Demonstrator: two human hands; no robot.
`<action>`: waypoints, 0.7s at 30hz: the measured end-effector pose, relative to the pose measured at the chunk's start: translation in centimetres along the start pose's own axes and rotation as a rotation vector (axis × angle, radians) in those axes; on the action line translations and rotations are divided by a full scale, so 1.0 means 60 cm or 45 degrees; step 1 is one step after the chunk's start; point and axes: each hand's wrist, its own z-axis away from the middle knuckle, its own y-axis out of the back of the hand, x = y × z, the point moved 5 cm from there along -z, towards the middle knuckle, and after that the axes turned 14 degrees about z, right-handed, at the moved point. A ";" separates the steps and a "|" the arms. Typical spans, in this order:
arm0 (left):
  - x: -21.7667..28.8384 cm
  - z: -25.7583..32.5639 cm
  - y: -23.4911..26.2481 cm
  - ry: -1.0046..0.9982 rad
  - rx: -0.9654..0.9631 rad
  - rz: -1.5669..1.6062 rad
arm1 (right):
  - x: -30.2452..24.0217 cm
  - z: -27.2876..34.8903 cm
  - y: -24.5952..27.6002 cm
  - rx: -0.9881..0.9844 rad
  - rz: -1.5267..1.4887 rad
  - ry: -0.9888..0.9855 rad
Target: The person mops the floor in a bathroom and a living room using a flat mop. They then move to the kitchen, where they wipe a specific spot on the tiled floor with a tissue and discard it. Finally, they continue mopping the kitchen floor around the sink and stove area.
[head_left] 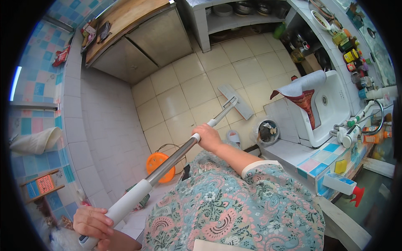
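A flat mop with a long metal pole [173, 157] slants across the middle of the head view, and its grey rectangular head [235, 101] lies on the beige floor tiles. My left hand [93, 223] grips the white handle end at the lower left. My right hand [207, 137] is closed around the pole higher up, near its white collar. My floral-sleeved right arm runs back to the lower middle of the picture.
An orange lid [158, 166] lies on the floor under the pole. A small bin [268, 131] stands beside a white sink [331, 109] with cloths draped on it. Metal cabinets [142, 42] and a shelf unit with dishes [234, 10] stand at the far end. Bottles line the right counter.
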 end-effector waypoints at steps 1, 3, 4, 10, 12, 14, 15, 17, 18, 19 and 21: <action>-0.019 -0.003 -0.018 0.020 -0.034 0.072 | 0.026 0.004 0.007 0.002 0.002 -0.046; -0.092 -0.034 -0.062 0.078 -0.178 0.205 | 0.124 0.025 0.000 0.257 0.087 -0.063; -0.114 -0.034 -0.087 0.157 -0.212 0.203 | 0.161 0.036 -0.009 0.266 0.039 -0.134; -0.146 -0.034 -0.131 0.248 -0.267 0.188 | 0.200 0.053 -0.033 0.316 -0.106 -0.243; -0.120 -0.039 -0.101 0.195 -0.232 0.134 | 0.164 0.042 -0.045 0.313 -0.144 -0.247; -0.080 -0.032 -0.050 0.147 -0.216 0.079 | 0.088 0.023 -0.067 0.257 -0.214 -0.171; -0.052 -0.016 -0.019 0.129 -0.199 0.039 | 0.039 0.014 -0.081 0.196 -0.251 -0.114; -0.011 -0.001 0.014 0.101 -0.235 -0.028 | -0.033 0.001 -0.118 0.133 -0.298 -0.031; 0.007 0.005 0.025 0.088 -0.253 -0.056 | -0.061 -0.005 -0.140 0.111 -0.311 0.011; 0.023 0.011 0.030 0.081 -0.299 -0.123 | -0.084 -0.011 -0.157 0.095 -0.366 0.059; 0.048 0.020 0.040 0.071 -0.387 -0.253 | -0.115 -0.019 -0.177 0.007 -0.437 0.125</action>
